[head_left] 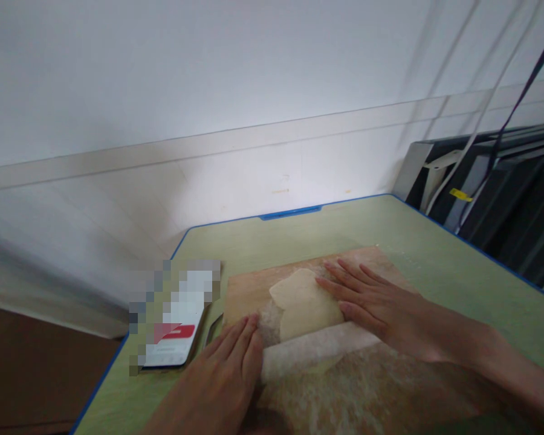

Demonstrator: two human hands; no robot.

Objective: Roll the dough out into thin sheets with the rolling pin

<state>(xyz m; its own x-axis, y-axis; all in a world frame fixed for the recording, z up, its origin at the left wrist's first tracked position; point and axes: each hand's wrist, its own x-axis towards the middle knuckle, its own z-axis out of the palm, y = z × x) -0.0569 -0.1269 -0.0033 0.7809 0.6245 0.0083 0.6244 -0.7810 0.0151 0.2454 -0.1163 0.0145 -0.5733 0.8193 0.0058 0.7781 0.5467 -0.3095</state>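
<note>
A thin, pale sheet of dough (306,308) with an uneven edge lies on a floured wooden board (340,399). A floury white rolling pin (315,345) crosses its near part, and a little dough shows on the near side too. My left hand (229,362) is at the pin's left end, fingers stretched out close together. Over the pin's right end lies my right hand (374,302), flat, its spread fingers reaching past the pin along the dough's right edge. Both palms hide the pin's ends, so I cannot tell how firmly they press.
Left of the board lies a phone-like device (170,353) with a lit screen, partly pixelated. A thin metal edge (213,329) shows beside it. The green table (358,220) has a blue rim and meets a white wall. Dark panels (517,187) and hanging cords stand at the right.
</note>
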